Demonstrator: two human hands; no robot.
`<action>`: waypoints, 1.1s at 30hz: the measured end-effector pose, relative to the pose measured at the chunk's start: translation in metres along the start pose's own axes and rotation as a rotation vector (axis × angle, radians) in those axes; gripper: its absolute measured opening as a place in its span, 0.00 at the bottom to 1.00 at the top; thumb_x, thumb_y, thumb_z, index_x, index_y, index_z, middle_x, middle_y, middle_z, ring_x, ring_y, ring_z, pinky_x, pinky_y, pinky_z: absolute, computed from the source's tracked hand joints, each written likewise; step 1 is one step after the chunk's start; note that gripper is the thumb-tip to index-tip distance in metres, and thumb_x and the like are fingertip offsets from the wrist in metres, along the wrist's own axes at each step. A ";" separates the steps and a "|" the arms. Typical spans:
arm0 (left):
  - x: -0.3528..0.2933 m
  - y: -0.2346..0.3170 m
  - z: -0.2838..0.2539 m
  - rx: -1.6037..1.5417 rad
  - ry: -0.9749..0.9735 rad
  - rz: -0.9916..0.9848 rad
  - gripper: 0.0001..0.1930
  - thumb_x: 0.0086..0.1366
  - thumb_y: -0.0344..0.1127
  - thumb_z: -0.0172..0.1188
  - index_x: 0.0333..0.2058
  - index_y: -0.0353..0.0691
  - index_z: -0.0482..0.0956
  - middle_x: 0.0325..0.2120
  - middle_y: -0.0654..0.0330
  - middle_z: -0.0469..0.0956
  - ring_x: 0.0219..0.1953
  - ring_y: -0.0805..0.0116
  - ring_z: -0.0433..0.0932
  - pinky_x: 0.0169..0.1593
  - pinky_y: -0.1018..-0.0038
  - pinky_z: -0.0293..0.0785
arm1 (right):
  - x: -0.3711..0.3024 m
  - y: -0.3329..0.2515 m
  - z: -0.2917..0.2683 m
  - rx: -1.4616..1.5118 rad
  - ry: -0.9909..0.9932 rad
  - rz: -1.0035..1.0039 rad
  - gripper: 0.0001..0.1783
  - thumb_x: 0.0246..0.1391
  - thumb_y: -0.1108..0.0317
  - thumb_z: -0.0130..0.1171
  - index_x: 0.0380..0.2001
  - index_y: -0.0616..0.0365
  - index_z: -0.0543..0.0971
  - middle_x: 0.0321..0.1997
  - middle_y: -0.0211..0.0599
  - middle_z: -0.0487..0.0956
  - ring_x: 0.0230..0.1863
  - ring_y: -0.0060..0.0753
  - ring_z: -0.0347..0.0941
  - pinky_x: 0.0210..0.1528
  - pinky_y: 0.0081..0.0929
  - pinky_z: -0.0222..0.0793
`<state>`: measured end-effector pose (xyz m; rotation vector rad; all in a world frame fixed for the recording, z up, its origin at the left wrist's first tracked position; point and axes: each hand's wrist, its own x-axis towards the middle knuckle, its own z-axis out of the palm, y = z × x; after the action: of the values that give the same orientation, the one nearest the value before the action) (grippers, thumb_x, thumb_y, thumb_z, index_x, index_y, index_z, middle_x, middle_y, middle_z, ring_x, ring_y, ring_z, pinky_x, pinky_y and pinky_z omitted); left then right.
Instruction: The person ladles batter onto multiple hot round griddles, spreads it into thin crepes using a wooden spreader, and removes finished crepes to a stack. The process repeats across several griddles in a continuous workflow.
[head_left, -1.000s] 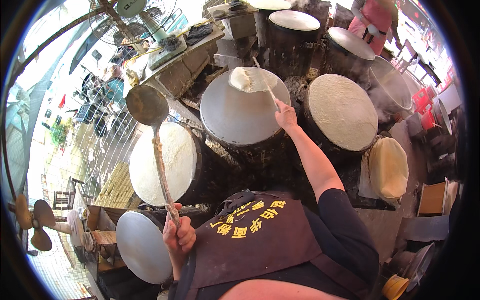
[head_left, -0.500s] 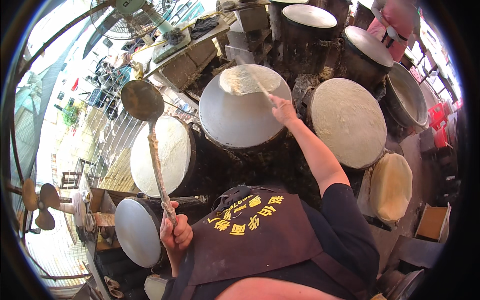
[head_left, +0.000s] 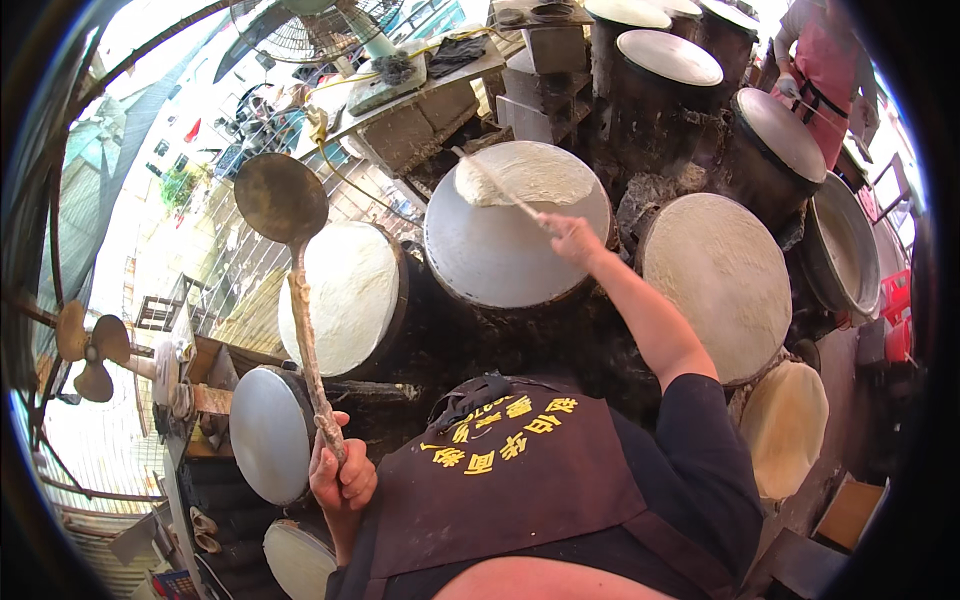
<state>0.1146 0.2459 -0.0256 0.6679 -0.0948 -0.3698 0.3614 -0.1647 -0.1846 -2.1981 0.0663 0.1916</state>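
Pale batter (head_left: 545, 172) covers the far part of the middle griddle (head_left: 510, 265); the right hand (head_left: 575, 240) grips a stick (head_left: 510, 193) over it. The left hand (head_left: 342, 475) clasps a ladle (head_left: 282, 197), bowl uppermost, before the left, coated griddle (head_left: 350, 290). A metal pot (head_left: 869, 292) stands far right.

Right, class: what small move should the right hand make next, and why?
Probably the right hand should draw the stick a little toward the body: the pale batter covers only the far part of the middle round plate, whose near part looks bare.
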 end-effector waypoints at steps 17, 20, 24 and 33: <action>-0.016 -0.009 -0.002 -0.030 0.099 0.095 0.25 0.71 0.42 0.48 0.61 0.40 0.54 0.16 0.66 0.57 0.09 0.82 0.51 0.07 0.83 0.51 | 0.007 0.033 -0.020 -0.141 -0.157 -0.372 0.31 0.43 0.76 0.53 0.55 0.43 0.74 0.47 0.48 0.79 0.47 0.46 0.76 0.51 0.33 0.71; -0.015 -0.008 0.000 -0.063 0.107 0.115 0.25 0.71 0.42 0.48 0.61 0.40 0.54 0.16 0.65 0.57 0.09 0.81 0.51 0.08 0.83 0.52 | 0.020 0.033 -0.038 0.002 -0.025 -0.141 0.31 0.43 0.75 0.54 0.54 0.44 0.75 0.48 0.48 0.78 0.47 0.46 0.76 0.52 0.33 0.70; -0.007 -0.004 0.003 -0.052 0.098 0.097 0.25 0.71 0.41 0.48 0.61 0.39 0.54 0.16 0.64 0.58 0.09 0.81 0.51 0.08 0.82 0.52 | 0.067 0.061 -0.020 -0.238 0.178 -0.392 0.29 0.42 0.79 0.53 0.51 0.51 0.76 0.31 0.42 0.77 0.35 0.39 0.74 0.43 0.29 0.71; -0.007 -0.008 0.009 -0.047 0.115 0.070 0.25 0.70 0.41 0.50 0.60 0.37 0.55 0.15 0.64 0.58 0.09 0.81 0.51 0.07 0.82 0.51 | 0.047 0.057 -0.045 -0.107 0.018 -0.276 0.23 0.40 0.80 0.55 0.44 0.55 0.79 0.34 0.42 0.77 0.39 0.40 0.75 0.46 0.29 0.70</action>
<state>0.1040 0.2373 -0.0232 0.6365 0.0003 -0.2649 0.4063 -0.2342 -0.2115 -2.2871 -0.2415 0.0202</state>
